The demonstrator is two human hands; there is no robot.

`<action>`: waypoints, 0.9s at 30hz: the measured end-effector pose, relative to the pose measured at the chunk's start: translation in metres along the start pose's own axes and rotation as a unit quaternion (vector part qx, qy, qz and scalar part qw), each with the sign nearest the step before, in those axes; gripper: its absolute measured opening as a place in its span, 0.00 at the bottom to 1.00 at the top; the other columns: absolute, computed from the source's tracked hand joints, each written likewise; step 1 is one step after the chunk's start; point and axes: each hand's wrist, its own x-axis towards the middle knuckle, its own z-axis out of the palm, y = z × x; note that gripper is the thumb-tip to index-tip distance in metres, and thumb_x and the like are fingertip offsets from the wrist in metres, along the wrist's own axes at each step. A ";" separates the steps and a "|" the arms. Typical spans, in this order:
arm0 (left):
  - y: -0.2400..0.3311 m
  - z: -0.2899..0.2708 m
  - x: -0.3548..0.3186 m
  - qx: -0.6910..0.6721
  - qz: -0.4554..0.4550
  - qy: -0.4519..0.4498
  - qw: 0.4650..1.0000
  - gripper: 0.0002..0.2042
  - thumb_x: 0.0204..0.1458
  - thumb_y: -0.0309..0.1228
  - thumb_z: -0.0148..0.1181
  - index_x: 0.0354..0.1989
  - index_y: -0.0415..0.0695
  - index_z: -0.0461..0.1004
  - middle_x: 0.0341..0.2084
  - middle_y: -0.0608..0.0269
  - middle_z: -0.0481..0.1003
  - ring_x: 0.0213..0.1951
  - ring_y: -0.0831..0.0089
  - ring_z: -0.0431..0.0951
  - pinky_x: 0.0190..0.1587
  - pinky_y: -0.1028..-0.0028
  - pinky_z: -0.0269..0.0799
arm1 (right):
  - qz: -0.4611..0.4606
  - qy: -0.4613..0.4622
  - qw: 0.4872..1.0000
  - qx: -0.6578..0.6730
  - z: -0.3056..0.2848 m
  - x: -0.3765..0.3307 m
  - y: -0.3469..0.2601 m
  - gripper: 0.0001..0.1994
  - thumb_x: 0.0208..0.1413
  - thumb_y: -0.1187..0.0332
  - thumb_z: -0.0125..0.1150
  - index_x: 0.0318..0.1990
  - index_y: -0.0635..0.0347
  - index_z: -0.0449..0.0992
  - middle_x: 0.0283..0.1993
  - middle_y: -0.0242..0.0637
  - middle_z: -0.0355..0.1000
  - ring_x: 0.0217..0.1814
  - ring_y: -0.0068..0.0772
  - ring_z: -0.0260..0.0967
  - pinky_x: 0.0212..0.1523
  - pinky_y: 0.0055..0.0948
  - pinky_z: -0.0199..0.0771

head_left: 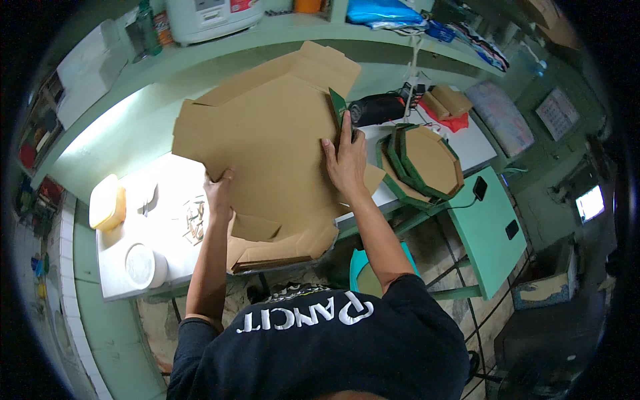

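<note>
both hands flat on the box blank, right hand nearest the raised flap

right hand (345, 160): open, fingers spread, palm pressed flat on the cardboard sheet (267, 140) near its right edge. not clamped on anything, just pinning it. fingertips touch the base of a green-faced flap (338, 107) that stands up just far of them.

left hand (220, 190): fingers curled at the sheet's near-left edge; looks like a light hold on the edge, but can't tell if the thumb is under it.

sheet: flat die-cut box blank, brown side up, on the white table (167, 220), overhanging it on the near side. long axis runs near-left to far-right, so it spans the gap between the hands and reaches well past both on the far side. near flaps (280, 243) are partly folded over.

outward: stack of finished octagonal green-edged boxes (423, 163) just right of the right hand. black tool (377, 110) at far right. yellow container (107, 203) and white round lid (143, 265) well left of the left hand.
</note>
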 end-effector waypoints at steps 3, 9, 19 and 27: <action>-0.028 -0.025 -0.008 -0.038 -0.048 -0.004 0.998 0.23 0.46 0.28 0.64 0.51 0.37 0.65 0.40 0.59 0.73 0.39 0.69 0.75 0.39 0.70 0.74 | -0.022 -0.088 0.995 -0.049 0.030 0.002 0.001 0.36 0.57 0.52 0.55 0.70 0.44 0.48 0.52 0.61 0.60 0.53 0.57 0.60 0.51 0.52 0.62; -0.081 -0.097 -0.023 0.117 -0.247 0.171 0.947 0.31 0.48 0.32 0.62 0.58 0.30 0.57 0.52 0.49 0.68 0.51 0.61 0.71 0.54 0.60 0.68 | -0.190 -0.458 0.868 -0.015 0.070 -0.066 0.029 0.22 0.56 0.62 0.53 0.60 0.45 0.67 0.69 0.42 0.54 0.73 0.51 0.43 0.69 0.62 0.37; -0.049 -0.135 -0.074 0.701 0.089 -0.390 0.591 0.15 0.48 0.38 0.63 0.47 0.58 0.76 0.54 0.63 0.69 0.64 0.65 0.58 0.66 0.47 0.45 | -0.273 -0.462 0.840 0.084 0.072 -0.130 0.058 0.10 0.51 0.64 0.60 0.40 0.51 0.79 0.44 0.34 0.72 0.55 0.37 0.65 0.67 0.46 0.52; -0.074 -0.108 -0.046 0.555 0.179 -0.490 0.648 0.11 0.49 0.42 0.61 0.32 0.47 0.79 0.29 0.67 0.78 0.39 0.67 0.74 0.50 0.65 0.63 | -0.232 -0.452 0.841 0.185 0.099 -0.123 0.055 0.08 0.47 0.73 0.61 0.37 0.55 0.77 0.39 0.36 0.74 0.49 0.40 0.69 0.56 0.38 0.63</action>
